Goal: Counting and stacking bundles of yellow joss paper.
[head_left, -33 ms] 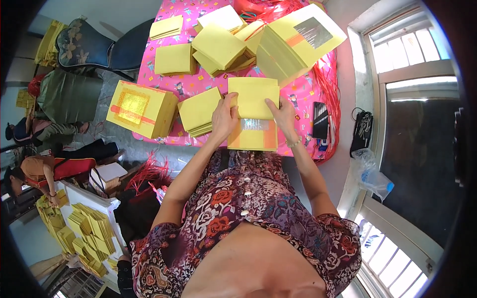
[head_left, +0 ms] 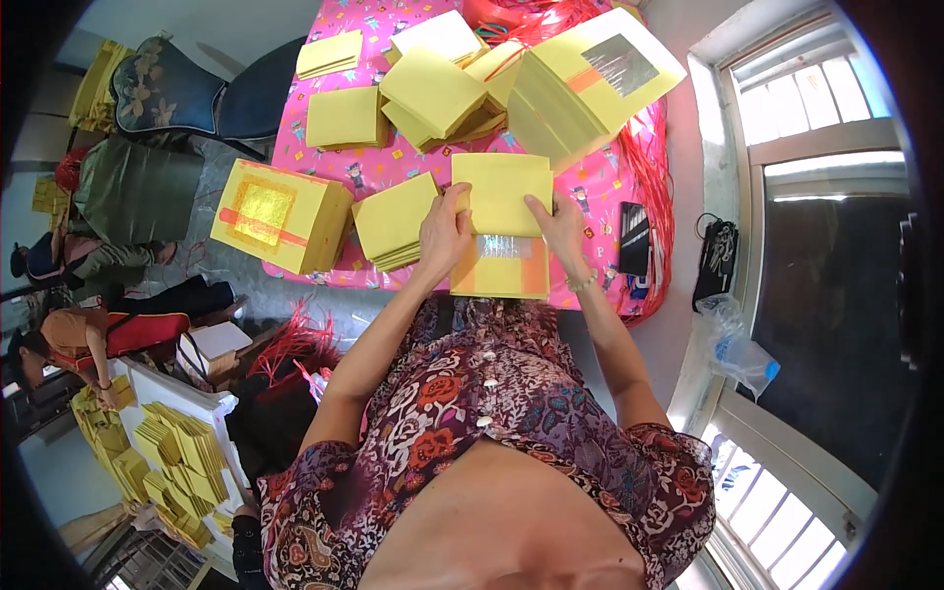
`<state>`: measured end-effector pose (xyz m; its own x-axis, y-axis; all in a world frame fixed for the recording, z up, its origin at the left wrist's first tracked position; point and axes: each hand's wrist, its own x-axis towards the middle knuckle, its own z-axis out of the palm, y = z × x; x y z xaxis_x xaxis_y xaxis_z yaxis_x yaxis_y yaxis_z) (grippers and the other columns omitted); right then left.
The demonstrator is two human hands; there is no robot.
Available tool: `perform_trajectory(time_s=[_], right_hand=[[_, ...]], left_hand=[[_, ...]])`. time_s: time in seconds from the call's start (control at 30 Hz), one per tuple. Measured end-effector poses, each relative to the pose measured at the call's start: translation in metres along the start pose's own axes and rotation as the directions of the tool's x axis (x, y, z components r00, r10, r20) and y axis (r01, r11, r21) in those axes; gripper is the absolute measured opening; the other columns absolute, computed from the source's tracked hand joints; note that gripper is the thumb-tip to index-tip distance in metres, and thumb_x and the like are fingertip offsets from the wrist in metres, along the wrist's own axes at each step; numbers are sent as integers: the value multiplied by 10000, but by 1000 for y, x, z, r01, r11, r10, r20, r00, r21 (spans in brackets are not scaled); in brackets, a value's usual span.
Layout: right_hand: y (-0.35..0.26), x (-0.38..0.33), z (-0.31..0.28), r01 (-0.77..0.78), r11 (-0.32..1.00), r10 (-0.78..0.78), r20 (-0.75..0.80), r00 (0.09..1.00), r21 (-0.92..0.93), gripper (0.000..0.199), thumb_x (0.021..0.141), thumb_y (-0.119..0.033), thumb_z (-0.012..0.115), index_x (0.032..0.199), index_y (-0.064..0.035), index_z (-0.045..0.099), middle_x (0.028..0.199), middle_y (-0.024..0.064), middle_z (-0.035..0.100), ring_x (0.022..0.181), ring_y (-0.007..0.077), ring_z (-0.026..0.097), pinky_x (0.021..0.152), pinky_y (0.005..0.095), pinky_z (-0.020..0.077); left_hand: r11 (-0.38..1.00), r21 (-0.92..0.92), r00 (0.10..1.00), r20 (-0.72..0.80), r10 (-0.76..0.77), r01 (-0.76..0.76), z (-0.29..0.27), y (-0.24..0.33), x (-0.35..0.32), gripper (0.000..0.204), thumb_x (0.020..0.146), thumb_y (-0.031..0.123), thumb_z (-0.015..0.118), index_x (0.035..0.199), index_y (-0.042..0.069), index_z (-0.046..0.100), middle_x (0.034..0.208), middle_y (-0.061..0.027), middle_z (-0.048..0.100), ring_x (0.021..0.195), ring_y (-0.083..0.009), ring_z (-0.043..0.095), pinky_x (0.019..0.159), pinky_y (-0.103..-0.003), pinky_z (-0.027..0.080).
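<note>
Gripping yellow paper [head_left: 506,197] by its side edges between left hand [head_left: 445,234] and right hand [head_left: 562,234], laying the right thumb on top. Showing just below the hands: more yellow sheets [head_left: 500,282] with a shiny patch [head_left: 503,247]. Possibly risking skewed edges by pulling unevenly; possibly spilling the yellow stack [head_left: 398,221] just beside the left hand by bumping outward; possibly snagging red string [head_left: 659,216], right of the right hand, by reaching there.
</note>
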<state>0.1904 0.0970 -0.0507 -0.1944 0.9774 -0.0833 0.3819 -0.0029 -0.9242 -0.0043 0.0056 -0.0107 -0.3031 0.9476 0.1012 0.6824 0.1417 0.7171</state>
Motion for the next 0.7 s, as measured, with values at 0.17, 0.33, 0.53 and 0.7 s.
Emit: perform_trajectory(time_s=[0.17, 0.33, 0.53, 0.7], right_hand=[[11, 7, 0, -19, 997, 20, 11, 1000, -68, 394, 838, -391, 731, 894, -3, 692, 622, 91, 624, 524, 180, 568, 502, 352, 411], [4, 7, -1, -42, 992, 43, 13, 999, -118, 397, 828, -404, 731, 904, -15, 706, 611, 89, 617, 511, 186, 559, 495, 365, 402], [-5, 5, -3, -56, 990, 58, 17, 998, -126, 371, 827, -388, 730, 944, -36, 726, 623, 89, 631, 523, 191, 577, 501, 368, 411], [-15, 2, -7, -58, 990, 60, 14, 998, -129, 345, 834, -347, 735, 953, -25, 698, 662, 101, 662, 578, 210, 642, 550, 370, 478]], left_hand=[[985, 171, 1000, -3, -11, 12, 4, 7, 3, 427, 815, 67, 636, 1222, 109, 515, 954, -196, 567, 845, -397, 605, 712, -489, 489], [879, 464, 973, -130, 192, -111, 14, 10, 5, 412, 759, 76, 669, 1151, 92, 544, 994, -171, 542, 875, -356, 593, 724, -461, 496], [912, 372, 984, 33, 174, -174, 30, -5, 5, 423, 757, 75, 676, 1156, 68, 538, 993, -162, 529, 903, -344, 574, 754, -436, 507], [916, 324, 971, 77, 226, -239, 26, 9, -1, 405, 779, 104, 691, 1135, 28, 514, 990, -162, 524, 898, -338, 571, 751, -426, 505]])
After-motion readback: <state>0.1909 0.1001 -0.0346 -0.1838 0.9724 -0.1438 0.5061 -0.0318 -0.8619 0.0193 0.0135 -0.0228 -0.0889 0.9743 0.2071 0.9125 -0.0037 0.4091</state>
